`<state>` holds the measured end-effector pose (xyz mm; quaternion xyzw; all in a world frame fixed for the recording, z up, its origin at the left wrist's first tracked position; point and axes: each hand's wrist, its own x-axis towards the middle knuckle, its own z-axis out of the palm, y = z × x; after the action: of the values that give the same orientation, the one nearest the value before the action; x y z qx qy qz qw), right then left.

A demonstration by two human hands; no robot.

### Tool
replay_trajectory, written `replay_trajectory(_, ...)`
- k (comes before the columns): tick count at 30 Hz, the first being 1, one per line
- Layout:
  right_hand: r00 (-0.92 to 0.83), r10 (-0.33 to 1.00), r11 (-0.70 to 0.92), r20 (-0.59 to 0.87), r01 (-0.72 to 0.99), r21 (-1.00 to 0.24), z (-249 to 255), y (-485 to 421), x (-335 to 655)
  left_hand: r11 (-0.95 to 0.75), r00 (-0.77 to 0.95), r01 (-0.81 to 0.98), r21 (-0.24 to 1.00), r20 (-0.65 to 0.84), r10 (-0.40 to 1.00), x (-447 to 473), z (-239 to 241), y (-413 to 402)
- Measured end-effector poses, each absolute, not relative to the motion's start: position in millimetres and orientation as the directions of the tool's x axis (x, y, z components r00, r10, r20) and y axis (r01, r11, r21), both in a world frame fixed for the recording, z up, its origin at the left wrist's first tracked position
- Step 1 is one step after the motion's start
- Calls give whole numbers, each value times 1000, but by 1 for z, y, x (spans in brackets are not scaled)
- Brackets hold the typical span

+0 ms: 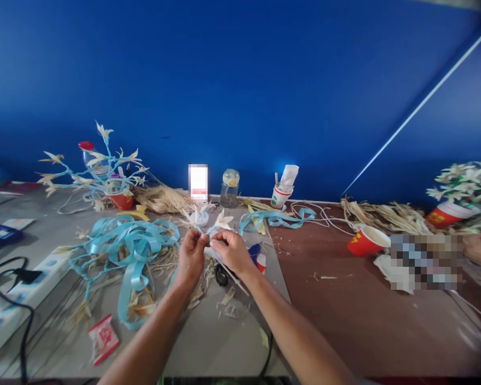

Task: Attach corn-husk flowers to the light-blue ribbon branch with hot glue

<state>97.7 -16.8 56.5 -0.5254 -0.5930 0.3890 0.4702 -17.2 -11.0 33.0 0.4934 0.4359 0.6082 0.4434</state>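
At the middle of the table, my left hand and my right hand meet with fingertips pinched around the blue-wrapped stem of a craft flower. Pale pointed petals rise above my right fingers. Another pale blossom stands above my left hand; whether both share one stem I cannot tell. Light-blue satin ribbon lies in loose loops left of my hands, over dry husk scraps. More ribbon stretches out to the right behind them. The stem's lower part is hidden by my fingers.
A finished-looking flower branch stands in a red pot at left. A power strip and snack packet lie nearer. Behind are a glass jar and a white cup. Rightward sit a red paper cup and another person's hand.
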Motion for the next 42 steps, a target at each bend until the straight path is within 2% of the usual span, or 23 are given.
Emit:
replay_trajectory(4,25,988,144,151,187,-972,57,-18,98,-208,-105,-174,962,192,976,-17,33,-10)
replay_trajectory(10,48,985,164,166,44,-985,51,-13,99,-219,-102,-68,973,211,972,-18,34,-8)
replay_trajectory(13,60,994,94,90,-76,-993,50,-11,99,-217,-54,-80,973,213,975,-15,35,-10)
replay_trajectory(16,52,998,-6,-22,-288,-958,52,-11,96,-169,-5,-203,964,172,985,-14,36,-12)
replay_trajectory(19,22,999,-23,-32,-344,-939,55,-13,94,-69,81,-372,926,107,991,-14,36,-13)
replay_trajectory(22,34,998,54,46,-258,-965,56,-13,97,-33,125,-410,911,93,988,-15,36,-12)
replay_trajectory(28,71,976,203,208,68,-977,56,-14,103,-150,23,-206,967,158,987,-16,38,-9)
replay_trajectory(32,29,954,274,298,315,-909,53,-14,103,-224,-53,-104,969,219,974,-17,36,-8)
replay_trajectory(38,38,936,291,351,478,-829,44,-13,99,-270,-116,19,963,270,956,-19,27,-8)
replay_trajectory(42,37,931,294,364,516,-804,41,-12,98,-261,-158,99,960,274,949,-18,26,-9)
